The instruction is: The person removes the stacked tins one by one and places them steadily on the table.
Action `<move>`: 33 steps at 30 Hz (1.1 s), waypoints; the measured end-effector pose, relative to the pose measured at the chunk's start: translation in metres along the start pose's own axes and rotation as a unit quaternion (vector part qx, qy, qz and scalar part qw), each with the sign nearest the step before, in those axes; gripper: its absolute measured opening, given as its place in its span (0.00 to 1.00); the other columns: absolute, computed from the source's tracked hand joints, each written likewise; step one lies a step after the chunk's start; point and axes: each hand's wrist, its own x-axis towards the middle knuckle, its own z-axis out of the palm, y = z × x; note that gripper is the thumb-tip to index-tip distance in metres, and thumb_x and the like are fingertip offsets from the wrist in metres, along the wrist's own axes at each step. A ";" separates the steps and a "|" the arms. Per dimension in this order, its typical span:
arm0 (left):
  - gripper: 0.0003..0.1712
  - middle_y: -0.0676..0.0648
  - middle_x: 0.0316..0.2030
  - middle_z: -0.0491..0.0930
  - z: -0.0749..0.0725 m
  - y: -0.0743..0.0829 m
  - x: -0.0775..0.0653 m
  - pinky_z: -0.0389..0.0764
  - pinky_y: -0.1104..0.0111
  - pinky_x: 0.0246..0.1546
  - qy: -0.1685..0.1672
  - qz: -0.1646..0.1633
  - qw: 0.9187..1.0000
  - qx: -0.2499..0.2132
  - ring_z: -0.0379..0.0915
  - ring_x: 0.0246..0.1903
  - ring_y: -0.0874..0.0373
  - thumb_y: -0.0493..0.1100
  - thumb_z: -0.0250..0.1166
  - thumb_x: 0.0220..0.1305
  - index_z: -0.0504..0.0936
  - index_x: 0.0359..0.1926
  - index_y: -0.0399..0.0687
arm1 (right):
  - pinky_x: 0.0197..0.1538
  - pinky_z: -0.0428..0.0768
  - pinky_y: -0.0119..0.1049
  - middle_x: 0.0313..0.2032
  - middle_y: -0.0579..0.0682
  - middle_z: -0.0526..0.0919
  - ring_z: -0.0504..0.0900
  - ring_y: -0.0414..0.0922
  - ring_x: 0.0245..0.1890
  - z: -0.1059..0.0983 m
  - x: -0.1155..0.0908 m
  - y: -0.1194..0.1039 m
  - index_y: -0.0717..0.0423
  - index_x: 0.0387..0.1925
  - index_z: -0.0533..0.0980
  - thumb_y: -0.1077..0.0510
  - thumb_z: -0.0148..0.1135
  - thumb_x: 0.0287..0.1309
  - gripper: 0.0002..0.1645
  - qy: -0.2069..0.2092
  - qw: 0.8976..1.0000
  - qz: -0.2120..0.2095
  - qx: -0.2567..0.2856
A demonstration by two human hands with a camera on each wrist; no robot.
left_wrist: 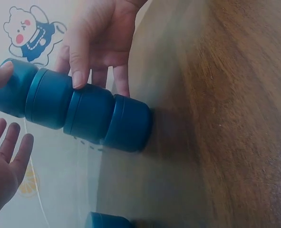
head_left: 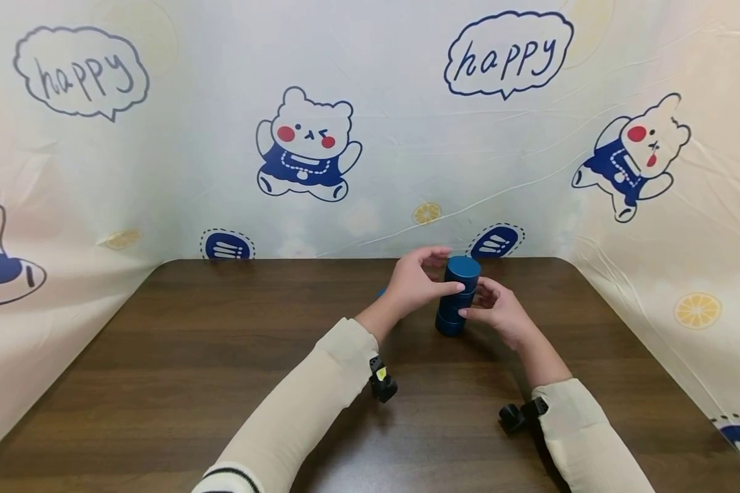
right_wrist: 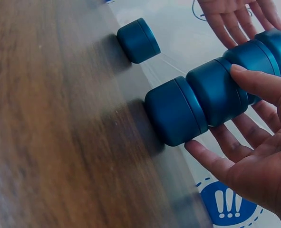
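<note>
Several small round blue lidded tins (head_left: 450,316) stand stacked in an upright column near the table's back edge. My left hand (head_left: 410,284) is around the top tin (head_left: 464,266), thumb on its front. In the left wrist view its fingers (left_wrist: 16,147) are fairly straight and spread, with a gap between them and the tin. Lower down, my right hand (head_left: 502,315) grips the column from the right. Its thumb (right_wrist: 254,80) presses a middle tin (right_wrist: 216,90), and its other fingers curve partly hidden behind the stack.
Another blue tin (right_wrist: 138,41) stands alone on the table left of the stack, mostly hidden by my left wrist in the head view. The brown wooden table (head_left: 222,370) ends at a printed cloth backdrop (head_left: 382,123), which also rises along both sides.
</note>
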 end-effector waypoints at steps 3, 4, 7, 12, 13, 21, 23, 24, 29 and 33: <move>0.35 0.49 0.56 0.78 0.002 0.003 0.003 0.80 0.64 0.50 -0.002 0.004 1.000 0.007 0.76 0.52 0.58 0.47 0.77 0.52 0.77 0.61 0.50 | 0.60 0.75 0.48 0.61 0.62 0.73 0.75 0.54 0.56 0.000 0.001 0.000 0.61 0.67 0.64 0.63 0.70 0.56 0.39 -0.001 1.000 0.001 0.002; 0.35 0.49 0.57 0.78 0.003 0.004 0.003 0.80 0.64 0.49 -0.002 0.004 1.000 0.010 0.76 0.52 0.57 0.47 0.77 0.52 0.77 0.61 0.50 | 0.59 0.75 0.47 0.60 0.62 0.73 0.75 0.54 0.56 0.000 0.001 0.000 0.61 0.67 0.64 0.63 0.70 0.56 0.39 -0.001 1.000 0.001 0.002; 0.35 0.49 0.58 0.77 0.004 0.006 0.005 0.81 0.68 0.47 -0.004 0.004 1.000 0.019 0.76 0.52 0.57 0.48 0.77 0.52 0.77 0.61 0.51 | 0.58 0.76 0.45 0.61 0.62 0.73 0.75 0.53 0.56 -0.001 0.001 0.001 0.61 0.67 0.63 0.63 0.70 0.56 0.39 -0.002 1.000 0.000 0.002; 0.35 0.51 0.57 0.77 0.005 0.007 0.006 0.81 0.67 0.47 -0.010 0.003 1.000 0.018 0.76 0.52 0.56 0.48 0.77 0.51 0.77 0.61 0.51 | 0.58 0.76 0.45 0.61 0.62 0.73 0.75 0.53 0.56 0.000 0.001 0.000 0.61 0.67 0.63 0.63 0.70 0.56 0.39 -0.004 1.000 0.000 0.005; 0.35 0.51 0.57 0.77 0.005 0.007 0.006 0.81 0.68 0.47 -0.014 0.004 1.000 0.017 0.76 0.52 0.56 0.48 0.77 0.51 0.77 0.62 0.51 | 0.58 0.76 0.45 0.61 0.62 0.73 0.75 0.53 0.56 0.000 0.001 0.000 0.61 0.67 0.63 0.63 0.70 0.55 0.39 -0.004 1.000 0.000 0.006; 0.34 0.50 0.56 0.78 0.007 0.007 0.006 0.80 0.70 0.46 -0.035 0.014 0.999 0.028 0.77 0.49 0.56 0.47 0.77 0.52 0.78 0.61 0.50 | 0.59 0.76 0.46 0.61 0.62 0.73 0.74 0.56 0.58 -0.001 0.001 0.000 0.62 0.67 0.63 0.64 0.70 0.55 0.40 -0.005 1.000 0.000 0.010; 0.33 0.50 0.55 0.78 0.007 0.007 0.006 0.80 0.70 0.45 -0.035 0.013 0.999 0.029 0.77 0.48 0.55 0.46 0.77 0.52 0.79 0.60 0.49 | 0.59 0.76 0.46 0.61 0.62 0.73 0.74 0.57 0.58 -0.001 0.001 0.000 0.62 0.67 0.63 0.63 0.70 0.55 0.40 -0.006 1.000 0.000 0.009; 0.32 0.49 0.55 0.78 0.007 0.007 0.006 0.80 0.70 0.45 -0.034 0.012 0.999 0.029 0.77 0.48 0.55 0.46 0.77 0.52 0.79 0.59 0.49 | 0.59 0.76 0.46 0.61 0.62 0.73 0.74 0.57 0.58 -0.001 0.001 0.000 0.62 0.67 0.63 0.64 0.70 0.55 0.40 -0.006 1.000 0.000 0.010; 0.30 0.49 0.53 0.78 0.008 0.008 0.005 0.80 0.71 0.44 -0.031 0.006 0.999 0.030 0.78 0.46 0.56 0.45 0.77 0.52 0.81 0.58 0.51 | 0.59 0.75 0.46 0.61 0.61 0.73 0.74 0.55 0.57 -0.001 0.000 0.000 0.61 0.67 0.63 0.64 0.70 0.55 0.40 -0.007 1.000 0.002 0.010; 0.29 0.49 0.53 0.78 0.007 0.008 0.004 0.80 0.71 0.44 -0.028 0.004 0.999 0.026 0.78 0.46 0.56 0.44 0.77 0.52 0.81 0.57 0.50 | 0.59 0.75 0.46 0.61 0.61 0.73 0.74 0.54 0.57 -0.001 0.000 0.000 0.62 0.66 0.63 0.63 0.70 0.56 0.39 -0.009 1.000 0.001 0.010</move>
